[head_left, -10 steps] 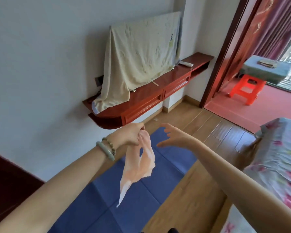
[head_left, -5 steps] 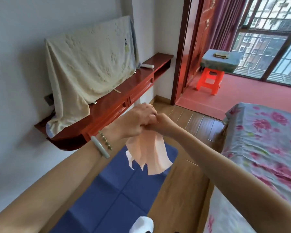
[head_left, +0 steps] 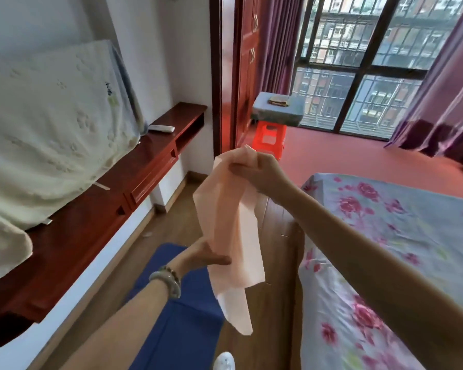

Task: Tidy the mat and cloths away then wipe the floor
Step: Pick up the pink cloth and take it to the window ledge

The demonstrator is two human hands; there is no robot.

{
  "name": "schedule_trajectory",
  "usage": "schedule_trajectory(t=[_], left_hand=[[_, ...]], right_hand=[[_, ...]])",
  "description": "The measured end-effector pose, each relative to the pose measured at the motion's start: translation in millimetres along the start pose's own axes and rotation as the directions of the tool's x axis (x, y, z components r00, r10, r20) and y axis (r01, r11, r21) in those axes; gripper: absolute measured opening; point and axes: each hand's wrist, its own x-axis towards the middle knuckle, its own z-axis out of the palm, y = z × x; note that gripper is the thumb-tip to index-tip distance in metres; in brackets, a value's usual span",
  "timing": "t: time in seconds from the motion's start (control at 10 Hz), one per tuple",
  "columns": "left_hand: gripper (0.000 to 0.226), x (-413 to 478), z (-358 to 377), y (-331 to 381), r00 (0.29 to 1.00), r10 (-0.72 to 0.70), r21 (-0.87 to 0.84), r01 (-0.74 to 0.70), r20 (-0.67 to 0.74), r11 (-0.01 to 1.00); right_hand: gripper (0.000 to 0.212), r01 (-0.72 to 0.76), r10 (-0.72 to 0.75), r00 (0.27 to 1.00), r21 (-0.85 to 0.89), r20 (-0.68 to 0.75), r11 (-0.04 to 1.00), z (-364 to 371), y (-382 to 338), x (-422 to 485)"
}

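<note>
Two hands stretch one thin, crinkly peach cloth (head_left: 233, 236): right hand (head_left: 254, 172) pinches its top, left hand (head_left: 201, 256) maybe pinches lower down.

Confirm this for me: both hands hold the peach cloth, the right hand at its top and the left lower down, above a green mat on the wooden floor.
One thing is wrong: the mat is blue, not green, as the head view shows. The rest stands: the right hand grips the top of the peach cloth, the left hand holds it lower down, above the wooden floor.
</note>
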Motion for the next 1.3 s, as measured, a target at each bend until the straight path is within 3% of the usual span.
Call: schedule_trajectory(t=[0.1,0.2,0.3,0.4,0.5,0.6,0.7,0.8,0.9,1.0,1.1,1.2,1.3], left_hand=[[0.049,54,-8,16,1.0,-0.006,-0.116,0.009,0.031,0.993],[0.015,106,-22,29,0.991,-0.047,-0.243,0.016,-0.123,0.97],[0.018,148,-45,52,0.973,-0.162,-0.418,0.079,-0.166,0.905],[0.015,186,-68,69,0.972,-0.168,-0.386,0.093,-0.164,0.918],[0.015,248,-91,75,0.966,-0.148,-0.352,0.067,-0.21,0.933],[0.014,290,-101,94,0.965,-0.055,-0.262,-0.015,-0.257,0.965],[0.016,338,-99,116,0.981,0.037,-0.148,-0.066,-0.188,0.987],[0.022,394,-101,134,0.988,0.091,-0.049,-0.098,-0.127,0.994],[0.028,448,-113,162,0.988,0.118,-0.023,-0.121,-0.098,0.992],[0.03,495,-130,184,0.992,0.101,-0.115,-0.11,-0.08,0.987],[0.038,545,-145,208,0.992,0.087,-0.262,-0.108,-0.088,0.959],[0.031,590,-155,225,0.991,0.079,-0.398,-0.117,-0.111,0.91],[0.029,639,-172,235,0.988,0.096,-0.527,-0.146,-0.121,0.837]], right_hand=[[0.01,0.001,0.004,0.998,0.08,-0.064,0.997,-27,2,43],[0.009,-0.026,0.035,0.998,0.138,-0.06,0.99,-64,10,72],[0.027,-0.074,0.079,0.996,0.1,-0.047,0.992,-102,35,93],[0.037,-0.26,0.26,0.961,-0.018,0.089,0.966,-143,88,110],[0.069,-0.491,0.487,0.831,-0.059,0.268,0.869,-177,152,130],[0.079,-0.64,0.587,0.67,-0.047,0.455,0.767,-191,197,157],[0.064,-0.624,0.606,0.677,-0.112,0.417,0.774,-199,223,202],[0.079,-0.504,0.553,0.746,-0.228,0.37,0.833,-204,238,265],[0.107,-0.417,0.471,0.761,-0.22,0.446,0.882,-208,250,333],[0.112,-0.352,0.372,0.781,-0.138,0.501,0.926,-209,260,383],[0.092,-0.367,0.297,0.781,0.018,0.55,0.93,-219,266,434],[0.049,-0.327,0.228,0.843,0.127,0.488,0.936,-228,274,478],[0.036,-0.326,0.253,0.907,0.18,0.337,0.928,-239,291,524]])
